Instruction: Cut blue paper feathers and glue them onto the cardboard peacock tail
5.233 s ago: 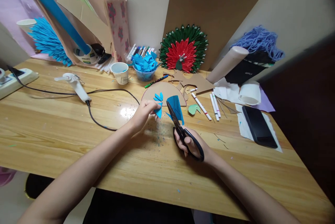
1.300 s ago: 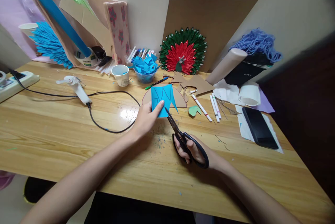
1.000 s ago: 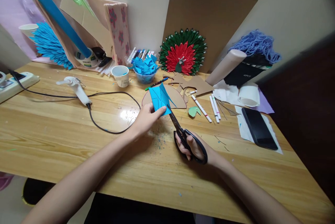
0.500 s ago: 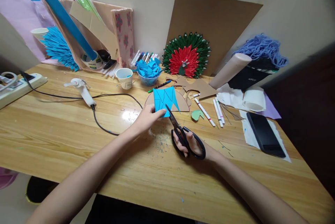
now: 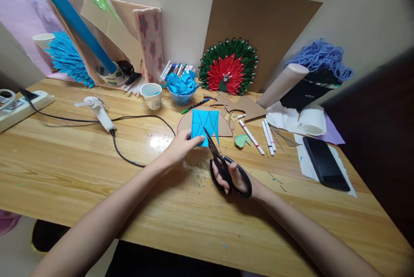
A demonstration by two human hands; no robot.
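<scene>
My left hand (image 5: 186, 142) pinches the lower left corner of a blue paper piece (image 5: 207, 121) between thumb and fingers. Dark zigzag lines are drawn across the paper, and a narrow pointed strip hangs at its lower right. In my right hand (image 5: 234, 177) are black-handled scissors (image 5: 213, 149), thumb and fingers through the loops. Their blades look nearly closed, with the tips at the paper's lower part. Behind the paper lies a brown cardboard half-circle (image 5: 185, 122) on the wooden table (image 5: 152, 208). A bowl of blue paper pieces (image 5: 183, 85) stands farther back.
At left are a white glue gun (image 5: 102, 115) with its cord and a power strip (image 5: 27, 108). A paper cup (image 5: 152, 96) stands near the bowl. Markers (image 5: 251, 137), a green cutout (image 5: 242, 140) and a phone (image 5: 326, 164) lie right. A red-green fan decoration (image 5: 226, 70) leans behind.
The blue paper has turned slightly in my left hand, and its pointed strip now hangs more upright. The scissors stay at its lower edge. The whole view has shifted a little.
</scene>
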